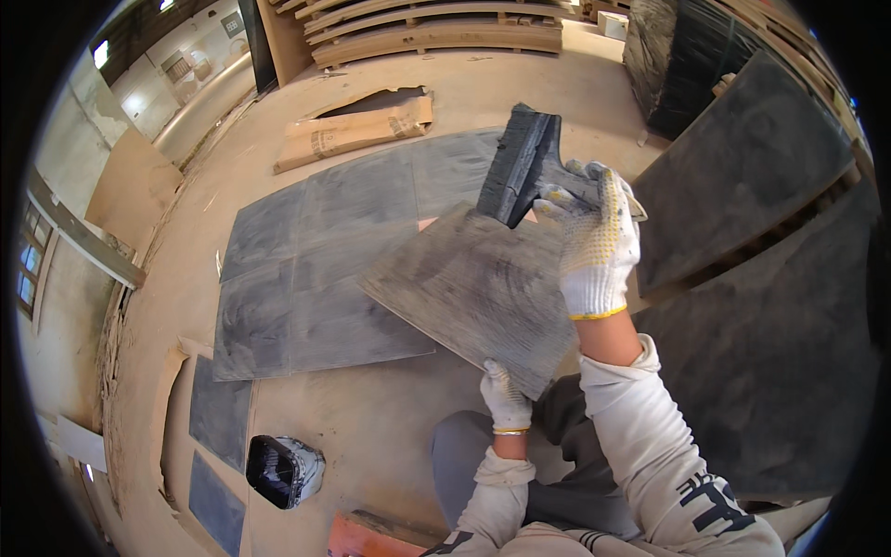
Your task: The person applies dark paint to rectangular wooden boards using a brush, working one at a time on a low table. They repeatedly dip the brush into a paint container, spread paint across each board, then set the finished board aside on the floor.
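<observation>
My right hand (pixel 599 237), in a white glove with yellow dots, grips the handle of a wide brush (pixel 522 162) coated in black. The brush's head is over the far edge of a tilted square panel (pixel 473 288); I cannot tell whether it touches. Grey-black streaks cover the panel's face. At its near edge my left hand (pixel 506 397), in a matching glove, holds the panel, part of its fingers hidden behind it. Beneath and beyond lie several dark-coated panels (pixel 320 246), edge to edge on the floor. A cut-open container (pixel 285 471), black inside, stands on the floor to the left.
Large dark boards (pixel 752 172) lean at the right. A black-wrapped stack (pixel 682 65) stands behind them. Stacked brown sheets (pixel 436 32) are at the back, with a torn cardboard piece (pixel 357 130) before them. Smaller dark panels (pixel 221 408) and an orange object (pixel 371 537) lie nearby.
</observation>
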Motion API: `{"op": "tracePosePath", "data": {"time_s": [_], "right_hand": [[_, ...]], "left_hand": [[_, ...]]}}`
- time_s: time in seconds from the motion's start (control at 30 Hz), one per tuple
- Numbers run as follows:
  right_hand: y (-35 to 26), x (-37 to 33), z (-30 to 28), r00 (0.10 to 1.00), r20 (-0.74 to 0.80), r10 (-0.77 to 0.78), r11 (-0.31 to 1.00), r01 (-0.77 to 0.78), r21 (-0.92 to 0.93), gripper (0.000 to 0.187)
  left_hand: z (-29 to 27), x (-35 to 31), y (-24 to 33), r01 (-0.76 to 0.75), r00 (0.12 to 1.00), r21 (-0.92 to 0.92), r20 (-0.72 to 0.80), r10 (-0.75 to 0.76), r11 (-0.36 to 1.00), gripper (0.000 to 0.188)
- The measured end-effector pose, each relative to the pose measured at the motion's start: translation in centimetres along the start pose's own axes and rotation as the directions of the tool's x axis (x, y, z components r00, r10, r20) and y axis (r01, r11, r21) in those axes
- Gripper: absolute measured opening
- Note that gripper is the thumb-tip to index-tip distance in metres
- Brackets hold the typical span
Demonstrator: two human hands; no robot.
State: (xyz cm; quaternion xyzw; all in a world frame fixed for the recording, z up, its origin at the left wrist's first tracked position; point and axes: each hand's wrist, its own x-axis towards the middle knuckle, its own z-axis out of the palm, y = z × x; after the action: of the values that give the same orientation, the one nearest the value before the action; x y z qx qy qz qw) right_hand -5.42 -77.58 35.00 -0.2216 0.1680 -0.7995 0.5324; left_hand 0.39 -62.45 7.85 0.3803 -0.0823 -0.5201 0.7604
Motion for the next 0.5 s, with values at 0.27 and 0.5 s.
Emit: {"op": "tracePosePath", "data": {"time_s": [0.27,0.5], "right_hand": [[-4.8,4.0,-7.5,0.996,0.086,0.033,0.992,-0.022,-0.121,0.028],[-6.0,3.8,-7.0,0.997,0.016,0.075,0.995,-0.074,-0.064,0.029]], "left_hand": [[0.3,-2.0,-13.8,0.219,0.975,-0.098,-0.020,-0.222,0.971,0.066],[-1.8,0.3,-19.7,0.764,0.645,-0.265,0.339,-0.685,0.589,0.064]]}}
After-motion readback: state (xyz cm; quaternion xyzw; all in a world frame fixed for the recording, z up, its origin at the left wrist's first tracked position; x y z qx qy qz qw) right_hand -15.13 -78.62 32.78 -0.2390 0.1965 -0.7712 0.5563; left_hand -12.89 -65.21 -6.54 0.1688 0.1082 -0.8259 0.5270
